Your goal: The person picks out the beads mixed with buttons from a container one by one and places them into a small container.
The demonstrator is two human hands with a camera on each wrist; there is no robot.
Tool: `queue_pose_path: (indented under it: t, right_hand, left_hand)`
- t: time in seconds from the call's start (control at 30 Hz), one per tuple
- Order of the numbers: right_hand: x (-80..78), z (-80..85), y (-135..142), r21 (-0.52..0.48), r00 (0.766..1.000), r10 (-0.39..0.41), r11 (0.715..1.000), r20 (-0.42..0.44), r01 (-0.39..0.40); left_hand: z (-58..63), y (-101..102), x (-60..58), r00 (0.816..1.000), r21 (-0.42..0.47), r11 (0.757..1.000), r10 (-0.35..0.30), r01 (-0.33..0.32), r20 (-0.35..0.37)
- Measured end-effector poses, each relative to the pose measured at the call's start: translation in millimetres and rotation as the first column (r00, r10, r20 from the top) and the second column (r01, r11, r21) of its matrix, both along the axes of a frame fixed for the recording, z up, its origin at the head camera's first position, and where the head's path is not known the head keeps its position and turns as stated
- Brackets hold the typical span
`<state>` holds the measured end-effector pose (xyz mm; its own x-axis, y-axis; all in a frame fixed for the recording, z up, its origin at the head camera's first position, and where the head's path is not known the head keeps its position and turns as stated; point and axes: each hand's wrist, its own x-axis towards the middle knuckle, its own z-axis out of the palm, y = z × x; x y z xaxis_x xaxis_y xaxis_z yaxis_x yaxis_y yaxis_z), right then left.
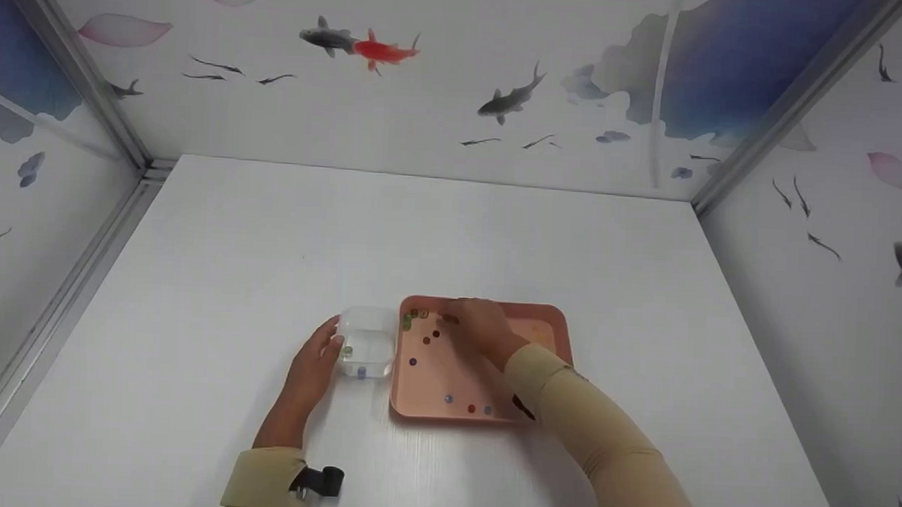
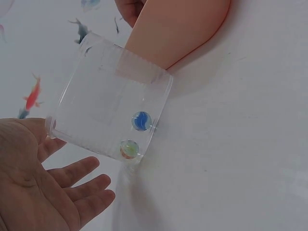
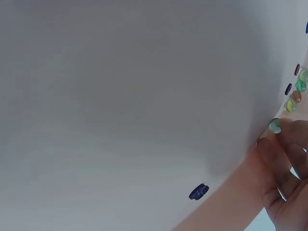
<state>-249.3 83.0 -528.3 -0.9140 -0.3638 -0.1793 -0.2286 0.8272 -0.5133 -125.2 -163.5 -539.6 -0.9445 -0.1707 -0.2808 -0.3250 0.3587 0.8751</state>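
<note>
In the head view my left hand (image 1: 313,365) is at the left side of a clear plastic box (image 1: 369,346). Its fingers are extended and relaxed beside the wall, as the left wrist view shows. Inside the box lie a blue marble (image 2: 141,121) and a yellow-green marble (image 2: 129,149). My right hand (image 1: 482,326) reaches into the far part of a pink tray (image 1: 483,417). Between its fingertips it pinches a green-and-clear marble (image 3: 275,126). Beside those fingertips, several green and brown marbles (image 3: 300,86) sit in the tray's corner.
More marbles lie scattered in the tray, among them a dark one (image 1: 413,362), a light blue one (image 1: 449,398) and a red one (image 1: 472,409). Tray and box stand side by side on a white table (image 1: 271,240). Fish-patterned panels (image 1: 441,118) enclose it at the back and sides.
</note>
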Motion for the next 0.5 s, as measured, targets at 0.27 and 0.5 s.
queue_pose_path:
  t: [0.27, 0.5]
  right_hand:
    - [0.0, -1.7, -1.6, 0.033, 0.998, 0.041, 0.999, -0.039, -0.04]
    - [-1.3, -3.8, -3.9, -0.143, 0.953, -0.194, 0.963, 0.232, 0.23]
  left_hand:
    - [0.7, 0.9, -1.1, 1.0, -0.015, 1.0, 0.011, -0.011, 0.014]
    - [1.4, 1.8, -1.3, 1.0, -0.028, 1.0, 0.011, -0.01, 0.02]
